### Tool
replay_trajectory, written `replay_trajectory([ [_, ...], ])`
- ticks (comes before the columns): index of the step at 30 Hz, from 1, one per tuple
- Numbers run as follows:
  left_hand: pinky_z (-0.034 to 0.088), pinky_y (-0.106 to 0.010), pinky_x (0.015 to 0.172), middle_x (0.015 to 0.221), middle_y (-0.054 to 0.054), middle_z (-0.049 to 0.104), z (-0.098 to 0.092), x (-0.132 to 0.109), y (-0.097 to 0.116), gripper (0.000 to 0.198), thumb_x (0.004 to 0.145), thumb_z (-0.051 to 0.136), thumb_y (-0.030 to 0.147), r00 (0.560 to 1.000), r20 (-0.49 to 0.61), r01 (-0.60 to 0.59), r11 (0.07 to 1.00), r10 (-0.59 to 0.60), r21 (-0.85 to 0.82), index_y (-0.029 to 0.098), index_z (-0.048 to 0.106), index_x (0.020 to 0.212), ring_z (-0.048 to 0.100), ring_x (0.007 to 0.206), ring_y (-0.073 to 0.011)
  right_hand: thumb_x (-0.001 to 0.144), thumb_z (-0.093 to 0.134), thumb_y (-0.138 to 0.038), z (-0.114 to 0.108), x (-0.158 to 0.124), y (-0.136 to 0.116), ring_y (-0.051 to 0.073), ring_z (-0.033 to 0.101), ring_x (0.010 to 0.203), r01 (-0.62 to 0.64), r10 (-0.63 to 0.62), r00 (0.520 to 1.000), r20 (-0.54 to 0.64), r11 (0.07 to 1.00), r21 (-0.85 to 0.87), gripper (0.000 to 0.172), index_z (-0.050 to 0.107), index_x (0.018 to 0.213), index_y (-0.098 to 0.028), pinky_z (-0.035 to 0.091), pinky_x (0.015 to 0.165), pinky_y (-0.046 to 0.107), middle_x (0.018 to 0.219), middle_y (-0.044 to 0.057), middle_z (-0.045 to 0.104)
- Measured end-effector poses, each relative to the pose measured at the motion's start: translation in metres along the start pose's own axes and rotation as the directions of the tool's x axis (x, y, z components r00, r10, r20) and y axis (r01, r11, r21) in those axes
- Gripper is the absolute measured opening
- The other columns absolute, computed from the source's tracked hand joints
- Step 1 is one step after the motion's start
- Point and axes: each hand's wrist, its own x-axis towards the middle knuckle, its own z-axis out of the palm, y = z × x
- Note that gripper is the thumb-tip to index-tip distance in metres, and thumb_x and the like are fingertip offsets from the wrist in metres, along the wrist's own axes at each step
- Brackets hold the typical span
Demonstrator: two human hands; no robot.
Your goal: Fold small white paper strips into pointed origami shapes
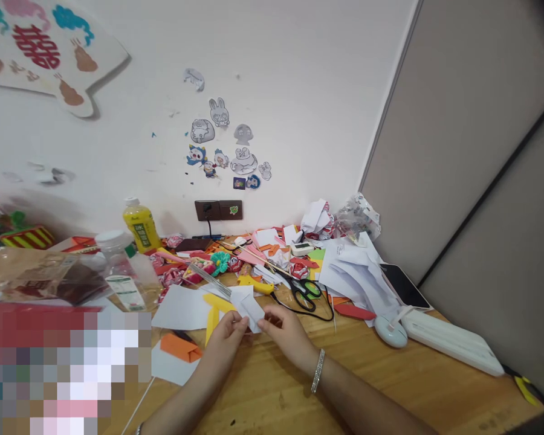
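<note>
Just below the frame's centre, the left hand [226,339] and right hand [286,331] are pinching the white folded paper [250,309] by its lower edges, which is likely handling light, thin and easily creased.

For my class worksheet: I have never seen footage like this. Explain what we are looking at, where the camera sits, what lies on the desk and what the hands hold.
This is one picture from a camera worn on a person's head, looking forward and down. No machine is here: the two bare hands are the wearer's. The left hand and the right hand, with a bracelet on its wrist, both pinch a folded white paper. The wooden table is strewn with craft things: scissors, a folded orange paper, a yellow bottle at the back.
</note>
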Motion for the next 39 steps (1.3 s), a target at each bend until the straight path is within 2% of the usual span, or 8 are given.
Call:
replay_trajectory([
  [4, 0.043, -0.025, 0.053, 0.057, 0.0, 0.064, -0.001, 0.0, 0.001, 0.032, 0.055, 0.066, 0.044, 0.998, -0.007, 0.06, 0.997, -0.06, 0.048, 0.017, 0.051, 0.063, 0.058, 0.055, -0.0153, 0.078, 0.051, -0.022, -0.007, 0.002, -0.001, 0.012, 0.051, 0.064, 0.045, -0.044, 0.999, 0.014, 0.998, -0.04, 0.011, 0.057, 0.073, -0.015, 0.039, 0.058, 0.022, 0.068, 0.0, 0.055],
  [8, 0.041, -0.023, 0.049, 0.05, 0.004, 0.06, -0.008, 0.005, 0.005, 0.037, 0.057, 0.066, 0.043, 0.999, -0.026, -0.045, 0.997, 0.047, 0.07, 0.017, 0.053, 0.08, 0.054, 0.048, -0.0135, 0.08, 0.048, -0.023, -0.016, 0.005, -0.001, 0.009, 0.047, 0.052, 0.006, -0.001, 0.992, 0.129, 0.999, -0.035, 0.011, 0.054, 0.074, -0.016, 0.035, 0.051, 0.02, 0.058, -0.004, 0.05],
  [12, 0.039, -0.021, 0.047, 0.047, 0.004, 0.058, -0.013, 0.006, 0.008, 0.028, 0.06, 0.063, 0.043, 0.997, 0.017, -0.083, 0.98, 0.082, 0.182, 0.017, 0.053, 0.067, 0.052, 0.045, -0.012, 0.079, 0.051, -0.032, -0.022, 0.008, -0.001, 0.008, 0.043, 0.05, -0.026, 0.015, 0.985, 0.171, 0.998, 0.064, 0.017, 0.054, 0.08, -0.015, 0.035, 0.048, 0.019, 0.059, -0.004, 0.046],
  [17, 0.034, -0.019, 0.042, 0.042, 0.006, 0.051, -0.015, 0.005, 0.007, 0.028, 0.06, 0.064, 0.041, 0.996, -0.057, -0.047, 0.954, 0.067, 0.295, 0.017, 0.05, 0.054, 0.047, 0.042, -0.0099, 0.076, 0.055, -0.04, -0.025, 0.008, 0.0, 0.009, 0.046, 0.055, -0.047, -0.01, 0.966, 0.257, 0.975, 0.215, 0.029, 0.054, 0.089, -0.015, 0.039, 0.052, 0.02, 0.066, -0.002, 0.049],
  [24, 0.038, -0.02, 0.041, 0.048, 0.004, 0.059, -0.014, 0.006, 0.003, 0.036, 0.063, 0.064, 0.044, 0.997, 0.079, -0.007, 0.999, 0.004, 0.032, 0.016, 0.056, 0.084, 0.049, 0.04, -0.0099, 0.072, 0.061, -0.038, -0.026, 0.012, 0.009, 0.009, 0.051, 0.048, -0.129, 0.06, 0.965, 0.256, 0.957, 0.259, 0.031, 0.056, 0.09, -0.014, 0.041, 0.048, 0.021, 0.059, -0.002, 0.056],
  [27, 0.04, -0.019, 0.042, 0.05, 0.003, 0.058, -0.014, 0.006, 0.004, 0.033, 0.063, 0.065, 0.044, 0.995, 0.1, -0.024, 0.999, 0.02, 0.038, 0.014, 0.059, 0.076, 0.05, 0.042, -0.0092, 0.07, 0.062, -0.04, -0.027, 0.013, 0.011, 0.008, 0.051, 0.045, -0.152, 0.065, 0.957, 0.281, 0.942, 0.299, 0.033, 0.057, 0.089, -0.014, 0.041, 0.046, 0.02, 0.058, -0.001, 0.059],
  [34, 0.041, -0.021, 0.044, 0.057, 0.001, 0.062, -0.017, 0.009, -0.001, 0.047, 0.059, 0.07, 0.037, 0.995, 0.087, 0.052, 0.995, -0.044, -0.082, 0.014, 0.059, 0.098, 0.052, 0.046, -0.0105, 0.074, 0.059, -0.042, -0.029, 0.012, 0.01, 0.009, 0.054, 0.047, -0.184, 0.045, 0.938, 0.343, 0.905, 0.384, 0.038, 0.057, 0.097, -0.012, 0.042, 0.046, 0.019, 0.06, 0.0, 0.061],
  [39, 0.04, -0.019, 0.045, 0.054, 0.0, 0.063, -0.013, 0.002, 0.008, 0.034, 0.059, 0.071, 0.031, 0.996, 0.027, 0.086, 0.978, -0.082, -0.189, 0.013, 0.063, 0.087, 0.052, 0.046, -0.009, 0.072, 0.061, -0.041, -0.023, 0.012, 0.007, 0.009, 0.055, 0.046, -0.12, 0.023, 0.974, 0.225, 0.898, 0.424, 0.04, 0.058, 0.101, -0.013, 0.043, 0.044, 0.02, 0.06, 0.0, 0.062],
])
